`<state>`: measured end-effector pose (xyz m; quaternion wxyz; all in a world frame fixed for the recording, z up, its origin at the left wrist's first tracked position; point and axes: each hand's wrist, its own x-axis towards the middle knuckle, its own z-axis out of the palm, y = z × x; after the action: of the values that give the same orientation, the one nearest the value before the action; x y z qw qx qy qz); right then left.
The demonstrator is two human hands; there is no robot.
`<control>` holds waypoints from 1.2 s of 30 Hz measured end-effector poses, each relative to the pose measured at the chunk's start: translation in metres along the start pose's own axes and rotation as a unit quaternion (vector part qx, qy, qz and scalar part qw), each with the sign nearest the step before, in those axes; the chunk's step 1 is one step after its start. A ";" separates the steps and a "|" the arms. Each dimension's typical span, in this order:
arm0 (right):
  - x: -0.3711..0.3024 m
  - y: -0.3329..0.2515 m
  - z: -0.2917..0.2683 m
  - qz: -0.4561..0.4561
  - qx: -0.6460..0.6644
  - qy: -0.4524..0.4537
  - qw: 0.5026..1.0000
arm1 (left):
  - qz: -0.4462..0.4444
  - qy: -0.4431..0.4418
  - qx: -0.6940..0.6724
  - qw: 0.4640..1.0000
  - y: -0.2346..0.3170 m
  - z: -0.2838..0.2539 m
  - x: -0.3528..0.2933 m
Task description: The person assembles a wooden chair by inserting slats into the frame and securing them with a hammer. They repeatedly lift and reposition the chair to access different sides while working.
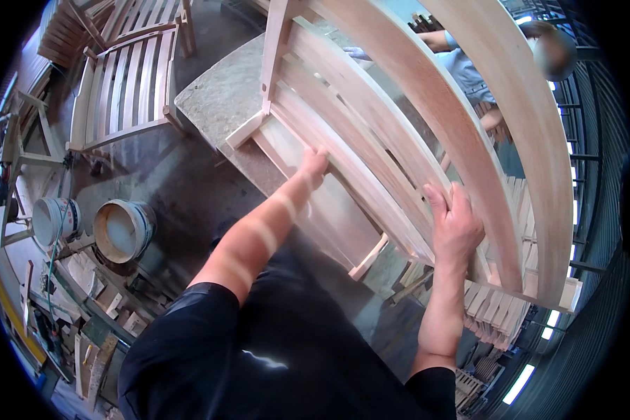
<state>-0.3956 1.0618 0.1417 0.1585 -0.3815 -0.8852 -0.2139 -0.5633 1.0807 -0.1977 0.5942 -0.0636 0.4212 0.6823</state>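
Note:
A large slatted frame of pale bare wood [462, 115], with wide curved slats, stands tilted up in front of me and runs out past the top of the view. Low on it, my left hand [316, 162] is closed over the edge of a rail; its fingertips are hidden. My right hand [458, 225] grips a slat further right, thumb on the near side and fingers wrapped around it. Beneath the left hand a flat wooden panel [332, 206] reaches toward me, bordered by short end pieces. A stone-like worktop [224, 87] lies under the frame's left part.
Beyond the slats a person in a light blue top [469, 73] stands close to the frame. A finished-looking slatted wooden piece [122, 87] is at the far left. Two buckets [122, 231] and wood scraps [94, 294] lie at left; stacked wooden parts [497, 318] stand at right.

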 end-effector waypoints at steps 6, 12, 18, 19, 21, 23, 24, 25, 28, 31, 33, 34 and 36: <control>-0.003 0.005 0.010 -0.001 0.033 -0.021 0.999 | -0.121 -0.056 0.078 0.988 0.008 -0.023 0.011; -0.019 0.011 0.015 0.006 0.040 0.019 0.999 | -0.109 -0.040 0.096 0.989 0.005 -0.019 -0.002; -0.024 0.019 0.020 0.019 0.038 -0.004 0.999 | -0.108 -0.031 0.078 0.991 -0.002 -0.018 0.007; -0.025 0.020 0.023 0.013 0.035 0.010 0.999 | -0.112 -0.037 0.072 0.990 -0.003 -0.019 0.008; -0.028 0.021 0.027 0.001 0.031 0.038 0.999 | -0.112 -0.037 0.070 0.991 -0.005 -0.021 0.010; -0.030 0.023 0.029 0.007 0.038 0.024 0.999 | -0.105 -0.024 0.075 0.991 -0.006 -0.022 0.011; -0.031 0.025 0.029 0.011 0.039 0.017 0.999 | -0.107 -0.029 0.081 0.991 -0.007 -0.022 0.011; -0.033 0.026 0.030 0.013 0.037 0.019 0.999 | -0.109 -0.034 0.086 0.990 -0.007 -0.023 0.011; -0.037 0.025 0.032 0.020 0.032 0.023 0.999 | -0.104 -0.028 0.090 0.990 -0.007 -0.023 0.010; -0.037 0.025 0.032 0.019 0.028 0.026 0.999 | -0.104 -0.027 0.087 0.990 -0.008 -0.024 0.011; -0.037 0.024 0.033 0.014 0.034 0.035 0.999 | -0.103 -0.029 0.083 0.991 -0.009 -0.027 0.014; -0.036 0.023 0.032 0.020 0.036 0.018 0.999 | -0.100 -0.028 0.080 0.991 -0.010 -0.029 0.016; -0.037 0.023 0.029 0.032 0.038 -0.015 0.999 | -0.096 -0.029 0.075 0.992 -0.011 -0.030 0.017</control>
<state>-0.3578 1.0676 0.1067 0.1666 -0.4060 -0.8825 -0.1694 -0.5713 1.0730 -0.2324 0.6721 -0.0388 0.4455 0.5902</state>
